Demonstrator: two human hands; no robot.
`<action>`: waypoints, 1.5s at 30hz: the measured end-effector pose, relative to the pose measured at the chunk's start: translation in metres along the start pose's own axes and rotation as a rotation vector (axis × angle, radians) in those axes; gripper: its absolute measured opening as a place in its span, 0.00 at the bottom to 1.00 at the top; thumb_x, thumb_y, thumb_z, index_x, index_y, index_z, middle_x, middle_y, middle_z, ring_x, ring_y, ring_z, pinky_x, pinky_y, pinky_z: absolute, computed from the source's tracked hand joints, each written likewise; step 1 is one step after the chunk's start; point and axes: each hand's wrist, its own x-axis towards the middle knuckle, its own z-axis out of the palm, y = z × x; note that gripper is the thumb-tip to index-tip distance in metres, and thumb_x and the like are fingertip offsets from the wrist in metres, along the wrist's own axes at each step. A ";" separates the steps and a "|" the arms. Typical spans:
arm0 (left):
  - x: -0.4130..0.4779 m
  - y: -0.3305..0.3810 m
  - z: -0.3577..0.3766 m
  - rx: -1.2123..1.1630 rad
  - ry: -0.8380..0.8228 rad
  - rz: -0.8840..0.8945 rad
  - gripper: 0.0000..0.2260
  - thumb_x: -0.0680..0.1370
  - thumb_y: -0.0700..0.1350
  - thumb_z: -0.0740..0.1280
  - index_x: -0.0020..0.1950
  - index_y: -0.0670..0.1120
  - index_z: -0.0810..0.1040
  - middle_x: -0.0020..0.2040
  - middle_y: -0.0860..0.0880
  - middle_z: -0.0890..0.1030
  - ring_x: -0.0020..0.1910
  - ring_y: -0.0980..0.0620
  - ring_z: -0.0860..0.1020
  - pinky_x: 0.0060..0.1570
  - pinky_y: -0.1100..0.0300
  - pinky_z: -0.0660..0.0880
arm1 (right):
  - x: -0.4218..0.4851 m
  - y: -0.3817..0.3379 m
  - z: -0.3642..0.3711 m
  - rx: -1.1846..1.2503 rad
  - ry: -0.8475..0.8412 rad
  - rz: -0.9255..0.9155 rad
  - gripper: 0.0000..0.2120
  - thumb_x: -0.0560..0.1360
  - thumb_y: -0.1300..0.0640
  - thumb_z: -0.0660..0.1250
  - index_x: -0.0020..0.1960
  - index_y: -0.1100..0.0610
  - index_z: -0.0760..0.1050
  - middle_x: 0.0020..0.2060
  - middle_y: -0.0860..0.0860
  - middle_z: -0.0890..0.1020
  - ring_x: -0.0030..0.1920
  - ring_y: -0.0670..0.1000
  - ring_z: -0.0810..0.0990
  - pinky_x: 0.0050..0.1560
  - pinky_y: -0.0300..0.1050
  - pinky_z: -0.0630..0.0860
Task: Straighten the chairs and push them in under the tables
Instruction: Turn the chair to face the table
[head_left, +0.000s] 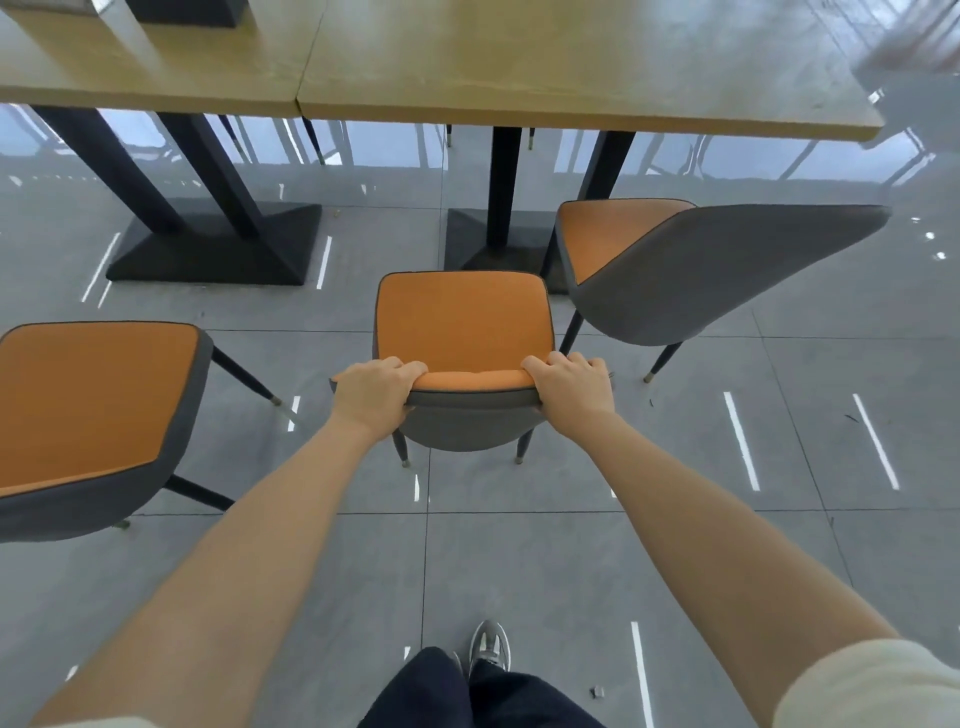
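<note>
Both hands grip the backrest of the middle chair, which stands out from the worktop.

Head view: the left hand (375, 395) and right hand (569, 387) are each clenched over the top edge of the middle chair (462, 327), fingers curled onto its orange inner side, thumbs behind on the grey shell. This chair faces the worktop (571, 67) squarely, its seat wholly clear of the wooden edge, on the grey tiled floor (519, 561). Just beside it to the right, the right chair (701, 270) stands turned at an angle, its front corner near the worktop's black base (493, 249). The left chair (93, 410) sits well apart at the left, also out in the open. A grey shoe (488, 647) shows below.
</note>
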 end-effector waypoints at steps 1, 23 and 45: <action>0.008 -0.002 -0.001 0.000 0.003 -0.010 0.13 0.75 0.42 0.66 0.60 0.46 0.77 0.49 0.43 0.83 0.47 0.41 0.81 0.45 0.52 0.77 | 0.008 0.003 -0.003 -0.003 0.001 -0.001 0.12 0.77 0.61 0.63 0.60 0.54 0.69 0.53 0.56 0.78 0.57 0.59 0.75 0.61 0.57 0.69; 0.230 -0.082 -0.041 0.043 -0.060 -0.020 0.13 0.77 0.42 0.64 0.62 0.47 0.75 0.52 0.43 0.82 0.49 0.42 0.79 0.48 0.53 0.74 | 0.227 0.032 -0.074 0.031 -0.019 0.056 0.15 0.76 0.60 0.65 0.61 0.54 0.69 0.55 0.55 0.78 0.58 0.59 0.74 0.62 0.57 0.68; 0.133 -0.055 -0.061 0.150 -0.173 -0.259 0.28 0.82 0.54 0.51 0.78 0.48 0.43 0.79 0.45 0.46 0.78 0.45 0.47 0.75 0.44 0.50 | 0.143 -0.015 -0.078 0.154 -0.055 0.204 0.38 0.81 0.47 0.56 0.76 0.57 0.33 0.77 0.57 0.37 0.78 0.58 0.38 0.76 0.58 0.44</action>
